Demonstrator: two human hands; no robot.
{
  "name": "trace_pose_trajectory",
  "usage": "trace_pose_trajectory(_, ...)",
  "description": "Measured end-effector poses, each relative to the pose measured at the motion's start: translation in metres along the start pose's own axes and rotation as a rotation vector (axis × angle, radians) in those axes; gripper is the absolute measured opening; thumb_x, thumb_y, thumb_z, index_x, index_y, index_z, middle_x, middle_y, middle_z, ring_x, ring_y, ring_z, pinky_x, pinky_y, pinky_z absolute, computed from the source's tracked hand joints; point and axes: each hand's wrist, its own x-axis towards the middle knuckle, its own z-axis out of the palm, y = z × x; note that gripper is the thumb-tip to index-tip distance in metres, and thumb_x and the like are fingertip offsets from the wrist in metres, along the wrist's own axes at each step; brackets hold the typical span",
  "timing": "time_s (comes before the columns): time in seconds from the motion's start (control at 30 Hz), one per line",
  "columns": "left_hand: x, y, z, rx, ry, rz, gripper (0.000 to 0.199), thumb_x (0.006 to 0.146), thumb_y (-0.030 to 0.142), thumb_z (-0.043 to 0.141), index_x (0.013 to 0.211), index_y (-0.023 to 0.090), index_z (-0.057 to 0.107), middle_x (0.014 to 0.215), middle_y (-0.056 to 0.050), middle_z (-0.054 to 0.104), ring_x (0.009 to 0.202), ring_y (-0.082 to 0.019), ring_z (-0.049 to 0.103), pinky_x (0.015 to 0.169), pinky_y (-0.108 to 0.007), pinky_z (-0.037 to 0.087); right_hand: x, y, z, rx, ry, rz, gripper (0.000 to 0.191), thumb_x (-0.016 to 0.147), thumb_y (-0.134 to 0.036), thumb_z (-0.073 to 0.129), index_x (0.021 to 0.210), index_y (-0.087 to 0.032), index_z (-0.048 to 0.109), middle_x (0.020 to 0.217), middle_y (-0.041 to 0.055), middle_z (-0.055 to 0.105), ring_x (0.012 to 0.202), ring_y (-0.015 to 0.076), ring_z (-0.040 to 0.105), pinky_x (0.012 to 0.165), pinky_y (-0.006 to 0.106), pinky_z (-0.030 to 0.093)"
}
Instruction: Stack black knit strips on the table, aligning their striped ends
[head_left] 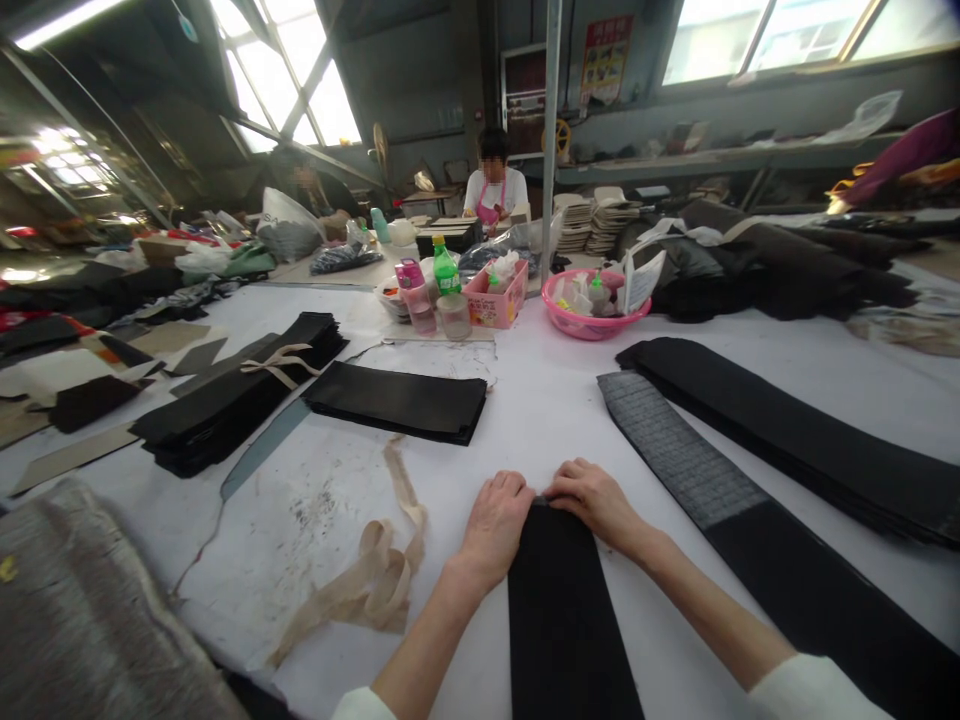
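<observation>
A long black strip of material [566, 610] lies on the white table in front of me, running toward my body. My left hand [501, 520] grips the left corner of its far end, fingers curled over the edge. Close beside it, my right hand [592, 500] pinches the same end at the right corner. A small greyish bit of the strip's end shows between the hands. To the right lies another long black strip with a grey, line-patterned far part [675, 450]. Beyond that is a stack of long black strips [780, 430].
A short black stack [397, 400] and a tied black bundle [240, 395] lie at left. A beige cloth ribbon [375, 570] curls nearby. A pink basket [596, 325], a pink box [499, 300] and a green bottle [445, 268] stand at the back. A person [499, 190] sits beyond.
</observation>
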Motion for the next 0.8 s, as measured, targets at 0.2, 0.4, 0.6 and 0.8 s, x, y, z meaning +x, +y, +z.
trace_pose_trajectory(0.2,-0.007,0.007,0.008,0.086,0.091,0.038,0.016,0.094,0.019,0.045,0.104,0.020,0.058,0.096,-0.005,0.054,0.098,-0.020,0.049,0.087,-0.036,0.043,-0.013,0.004,0.014,-0.039,0.110,-0.141,0.018,0.095,-0.023,0.049,0.098,-0.025,0.067,0.092,0.0029,0.061,0.088,0.0164,0.051,0.079,0.029,0.041)
trace_pose_trajectory(0.4,-0.010,0.005,0.014,0.164,0.110,0.098,0.021,0.094,0.015,0.044,0.111,0.017,0.056,0.095,-0.007,0.055,0.098,-0.022,0.050,0.088,-0.037,0.044,-0.016,-0.002,0.013,-0.132,0.100,-0.190,0.020,0.094,-0.018,0.050,0.107,-0.023,0.064,0.096,0.0052,0.061,0.092,0.0187,0.052,0.081,0.032,0.043)
trace_pose_trajectory(0.6,-0.011,0.004,0.015,0.160,0.091,0.126,0.026,0.094,0.018,0.044,0.118,0.019,0.053,0.095,-0.006,0.054,0.095,-0.021,0.051,0.087,-0.038,0.044,-0.017,-0.004,0.013,-0.149,0.092,-0.204,0.022,0.094,-0.017,0.049,0.111,-0.022,0.062,0.098,0.0064,0.060,0.091,0.0194,0.052,0.080,0.033,0.043)
trace_pose_trajectory(0.8,-0.011,0.006,0.011,0.198,0.055,0.139,0.032,0.092,0.017,0.049,0.123,0.017,0.050,0.098,-0.007,0.055,0.096,-0.023,0.051,0.086,-0.039,0.044,-0.018,0.001,0.012,-0.162,0.067,-0.213,0.024,0.094,-0.018,0.049,0.114,-0.023,0.060,0.101,0.0062,0.059,0.094,0.0199,0.051,0.083,0.034,0.043)
